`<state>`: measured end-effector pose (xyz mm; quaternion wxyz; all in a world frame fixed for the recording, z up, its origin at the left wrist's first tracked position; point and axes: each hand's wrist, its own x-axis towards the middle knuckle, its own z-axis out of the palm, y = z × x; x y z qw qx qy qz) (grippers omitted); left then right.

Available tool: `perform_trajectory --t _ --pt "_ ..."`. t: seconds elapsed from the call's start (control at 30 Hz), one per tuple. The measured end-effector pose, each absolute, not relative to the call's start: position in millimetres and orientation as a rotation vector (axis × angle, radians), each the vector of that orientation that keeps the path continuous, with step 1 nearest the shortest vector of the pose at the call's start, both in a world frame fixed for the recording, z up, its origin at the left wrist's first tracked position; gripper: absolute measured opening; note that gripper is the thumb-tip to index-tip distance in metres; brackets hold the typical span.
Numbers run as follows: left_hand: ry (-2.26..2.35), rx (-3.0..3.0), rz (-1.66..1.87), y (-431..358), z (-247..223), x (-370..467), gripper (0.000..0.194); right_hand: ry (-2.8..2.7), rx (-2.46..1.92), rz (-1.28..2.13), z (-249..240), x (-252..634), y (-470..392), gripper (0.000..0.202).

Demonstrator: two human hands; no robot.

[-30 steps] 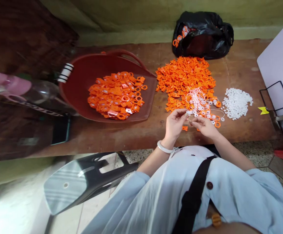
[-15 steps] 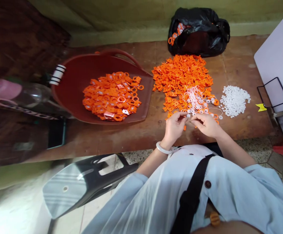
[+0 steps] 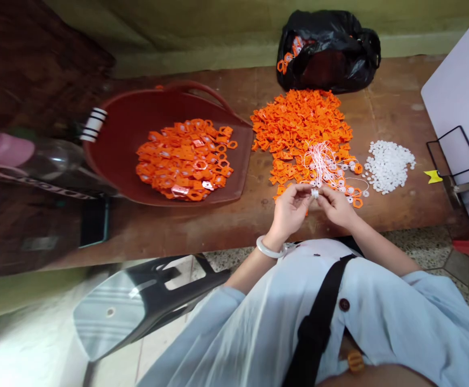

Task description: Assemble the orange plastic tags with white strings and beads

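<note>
My left hand [image 3: 293, 208] and my right hand [image 3: 336, 206] meet near the table's front edge, fingertips pinched around a small white plastic piece [image 3: 314, 192]. Just beyond the fingers lies a bundle of thin white-pink strings [image 3: 320, 158], with white round pieces among it. Behind and around the strings spreads a heap of orange plastic pieces [image 3: 303, 121]. To the right of my right hand is a pile of small white pieces [image 3: 388, 166]. A few orange rings [image 3: 357, 202] lie beside my right fingers. The exact shape of the held piece is partly hidden.
A dark red scoop-shaped basket [image 3: 113, 156] on the left holds orange pieces with white parts. A black plastic bag [image 3: 331, 54] stands at the back. A phone [image 3: 94, 221] and a bottle [image 3: 59, 158] are at the left. A grey plastic stool [image 3: 109, 312] stands below.
My fingertips have come closer together, and the right hand has shifted slightly left. The small white piece now shows between both hands. The piles look the same.
</note>
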<state>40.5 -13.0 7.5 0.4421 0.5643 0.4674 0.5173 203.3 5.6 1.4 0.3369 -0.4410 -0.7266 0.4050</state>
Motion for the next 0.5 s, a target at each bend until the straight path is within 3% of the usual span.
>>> perform_trajectory --t 0.2,0.33,0.5 --pt "1.38 1.705 1.282 -8.0 6.5 35.5 0.012 -2.182 -1.168 0.827 11.6 206.1 -9.2 0.017" --pt "1.201 1.672 1.167 -10.5 11.2 38.4 0.007 -2.181 -1.102 0.604 26.0 213.6 2.6 0.019" --pt "1.062 1.459 1.273 -17.8 21.5 42.0 0.016 -2.041 -1.064 0.687 21.9 211.2 12.4 0.02"
